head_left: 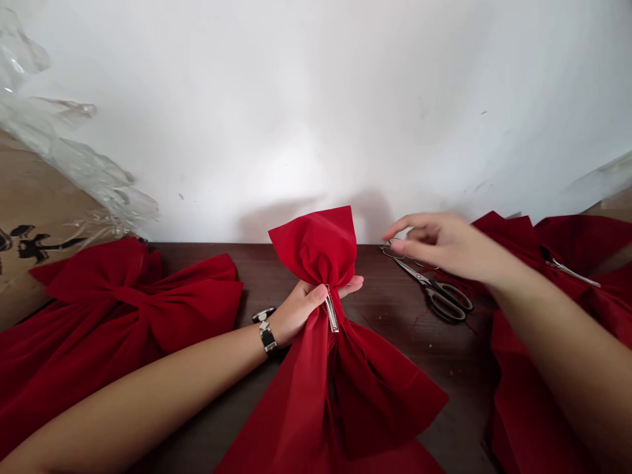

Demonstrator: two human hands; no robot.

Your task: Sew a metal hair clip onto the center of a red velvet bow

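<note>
My left hand [299, 309] is shut around the gathered neck of a red velvet bow [316, 368], and its upper fabric stands up above my fingers. A metal hair clip [332, 313] lies along that neck next to my thumb. My right hand [439, 245] hangs over the table's far edge, fingers loosely curled and holding nothing visible. Below its fingertips lies a thin wire loop [395, 249]. Steel scissors with black handles [439, 296] lie just under my right palm, apart from it.
A finished red bow [133, 296] lies at the left, and another [548, 257] with a metal clip lies at the right. Both stand on the dark wooden table [419, 349]. A printed cardboard box [39, 263] and clear plastic wrap [64, 145] lean left against the white wall [316, 99].
</note>
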